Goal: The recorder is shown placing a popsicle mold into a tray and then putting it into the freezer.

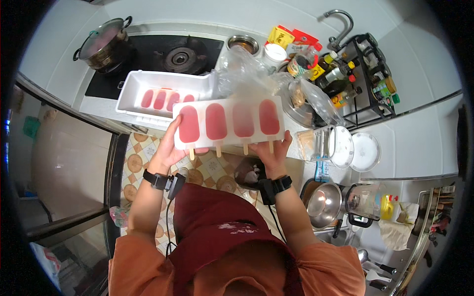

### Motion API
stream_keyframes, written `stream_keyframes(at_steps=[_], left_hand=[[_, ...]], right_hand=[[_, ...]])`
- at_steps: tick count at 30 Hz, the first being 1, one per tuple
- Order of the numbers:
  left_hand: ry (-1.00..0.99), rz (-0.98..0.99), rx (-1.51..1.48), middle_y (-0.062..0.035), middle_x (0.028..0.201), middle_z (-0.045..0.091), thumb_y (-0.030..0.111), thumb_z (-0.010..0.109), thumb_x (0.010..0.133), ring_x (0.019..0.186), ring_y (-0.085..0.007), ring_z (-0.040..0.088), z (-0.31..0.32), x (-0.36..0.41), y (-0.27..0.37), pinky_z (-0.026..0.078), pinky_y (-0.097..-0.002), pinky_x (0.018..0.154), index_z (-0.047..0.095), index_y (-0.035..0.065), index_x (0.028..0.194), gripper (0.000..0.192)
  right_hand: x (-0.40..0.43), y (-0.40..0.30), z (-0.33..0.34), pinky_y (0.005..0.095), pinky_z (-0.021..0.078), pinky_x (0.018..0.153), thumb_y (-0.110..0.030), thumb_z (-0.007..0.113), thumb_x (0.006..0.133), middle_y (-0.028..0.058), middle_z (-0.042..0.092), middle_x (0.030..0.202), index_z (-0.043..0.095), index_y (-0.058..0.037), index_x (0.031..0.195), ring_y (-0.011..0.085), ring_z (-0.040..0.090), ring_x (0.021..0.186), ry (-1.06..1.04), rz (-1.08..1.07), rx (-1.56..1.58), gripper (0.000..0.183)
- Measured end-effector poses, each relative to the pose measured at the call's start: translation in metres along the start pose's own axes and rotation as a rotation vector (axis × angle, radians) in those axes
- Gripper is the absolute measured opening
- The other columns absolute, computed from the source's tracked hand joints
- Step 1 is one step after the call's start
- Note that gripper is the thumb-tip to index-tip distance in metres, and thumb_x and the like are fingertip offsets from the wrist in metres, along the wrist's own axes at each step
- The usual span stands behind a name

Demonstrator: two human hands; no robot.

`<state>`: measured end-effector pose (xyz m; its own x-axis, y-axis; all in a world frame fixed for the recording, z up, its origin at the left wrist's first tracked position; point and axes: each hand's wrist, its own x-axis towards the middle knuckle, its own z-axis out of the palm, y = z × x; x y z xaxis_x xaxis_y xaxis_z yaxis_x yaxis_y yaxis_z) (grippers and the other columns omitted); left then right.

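A white popsicle mold (229, 122) with several red-pink popsicles hangs in the air before me, its wooden sticks (218, 151) pointing toward my body. My left hand (171, 145) grips its left end, the thumb lying on the front. At the right end my right hand (273, 152) supports it from beneath, thumb against the edge. Behind and to the left, a white plastic bin (130, 97) stands on the counter. Inside that bin lies a second mold with red-pink popsicles (160, 100), partly hidden by the one I hold.
A pot with a glass lid (103, 44) stands on the black stove (148, 51). Plastic bags (240, 66), several sauce bottles (337, 77) and a faucet (340, 26) line the back right. At right are plates (366, 151), a steel bowl (324, 205) and a blender jug (364, 201).
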<state>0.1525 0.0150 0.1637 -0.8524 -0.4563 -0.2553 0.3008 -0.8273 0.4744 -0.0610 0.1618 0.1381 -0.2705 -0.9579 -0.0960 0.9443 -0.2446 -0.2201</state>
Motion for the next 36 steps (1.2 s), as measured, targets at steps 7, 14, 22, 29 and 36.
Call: stream_keyframes(at_steps=[7, 14, 22, 29, 36], left_hand=[[0.068, 0.004, 0.069, -0.017, 0.118, 0.04, 0.04, 0.039, 0.083, 0.101, -0.0353, 0.047, -0.027, -0.008, 0.084, 0.044, -0.056, 0.072, 0.031, 0.0089, 0.122, 0.05], [-0.005, -0.159, 0.076, -0.0091, 0.118, 0.041, 0.037, 0.038, 0.085, 0.107, -0.0302, 0.041, -0.069, -0.002, 0.168, 0.038, -0.0562, 0.079, 0.034, 0.013, 0.121, 0.043], [-0.079, -0.217, 0.071, -0.008, 0.117, 0.044, 0.035, 0.038, 0.086, 0.106, -0.0287, 0.043, -0.104, 0.01, 0.22, 0.04, -0.0551, 0.079, 0.036, 0.0138, 0.12, 0.04], [-0.056, -0.236, 0.077, -0.0083, 0.116, 0.045, 0.034, 0.046, 0.082, 0.105, -0.0307, 0.044, -0.131, 0.021, 0.235, 0.039, -0.0561, 0.079, 0.039, 0.0132, 0.118, 0.043], [-0.028, -0.286, 0.096, -0.0095, 0.112, 0.047, 0.032, 0.049, 0.081, 0.103, -0.0313, 0.045, -0.145, 0.028, 0.244, 0.04, -0.0577, 0.077, 0.041, 0.0113, 0.115, 0.041]], right_hand=[[0.055, 0.053, 0.025, 0.0584, 0.0246, 0.089, -0.042, 0.052, 0.068, 0.0108, 0.029, 0.128, 0.026, -0.0138, 0.127, 0.0312, 0.026, 0.118, -0.137, 0.016, -0.045, 0.07], [0.1, 0.114, 0.041, 0.0575, 0.0208, 0.091, -0.039, 0.051, 0.063, 0.0124, 0.029, 0.128, 0.027, -0.0119, 0.126, 0.0338, 0.027, 0.118, -0.023, -0.024, -0.028, 0.073], [0.134, 0.155, 0.044, 0.06, 0.0233, 0.09, -0.041, 0.053, 0.065, 0.0156, 0.029, 0.128, 0.028, -0.0084, 0.125, 0.0376, 0.029, 0.116, -0.002, -0.039, 0.121, 0.073], [0.151, 0.157, 0.03, 0.0607, 0.0213, 0.09, -0.048, 0.052, 0.066, 0.0164, 0.027, 0.129, 0.027, -0.008, 0.126, 0.0387, 0.027, 0.117, 0.039, -0.005, 0.028, 0.076], [0.16, 0.151, 0.019, 0.0585, 0.0246, 0.089, -0.04, 0.047, 0.073, 0.0154, 0.039, 0.12, 0.036, -0.0064, 0.119, 0.0352, 0.036, 0.111, 0.152, 0.069, -0.114, 0.058]])
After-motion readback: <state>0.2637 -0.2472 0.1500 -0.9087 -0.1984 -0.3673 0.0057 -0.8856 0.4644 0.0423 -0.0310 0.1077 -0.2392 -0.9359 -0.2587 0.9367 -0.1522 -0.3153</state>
